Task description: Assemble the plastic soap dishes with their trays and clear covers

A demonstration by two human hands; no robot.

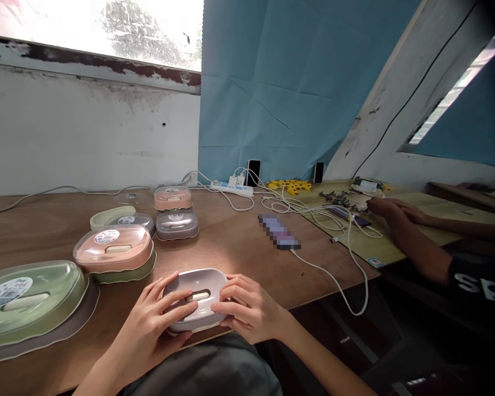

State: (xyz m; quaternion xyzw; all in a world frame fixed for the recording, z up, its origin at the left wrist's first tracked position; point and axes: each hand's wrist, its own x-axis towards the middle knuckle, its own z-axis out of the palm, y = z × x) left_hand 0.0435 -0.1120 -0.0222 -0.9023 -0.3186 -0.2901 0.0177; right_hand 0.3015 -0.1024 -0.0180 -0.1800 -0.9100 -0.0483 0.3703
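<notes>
A pale lilac soap box point(192, 278), oval with a slot in its top, rests at the table's front edge between my two hands. My left hand point(154, 313) grips its left side, with fingers laid across the top by the slot and the thumb low at the front. On the right end, my right hand point(251, 305) holds it with bent fingers. Left of my hands stand similar boxes with clear covers: a peach one point(127, 247) stacked on a green base and a large green one point(45, 280) on a grey-purple base.
Farther back are a small peach box point(173, 198), a grey-purple box point(177, 225) and a pale green tray point(107, 217). A power strip point(231, 188) with white cables, a phone point(278, 231) and yellow pieces point(291, 186) lie rightward. Another person's hands point(391, 209) rest at the right table.
</notes>
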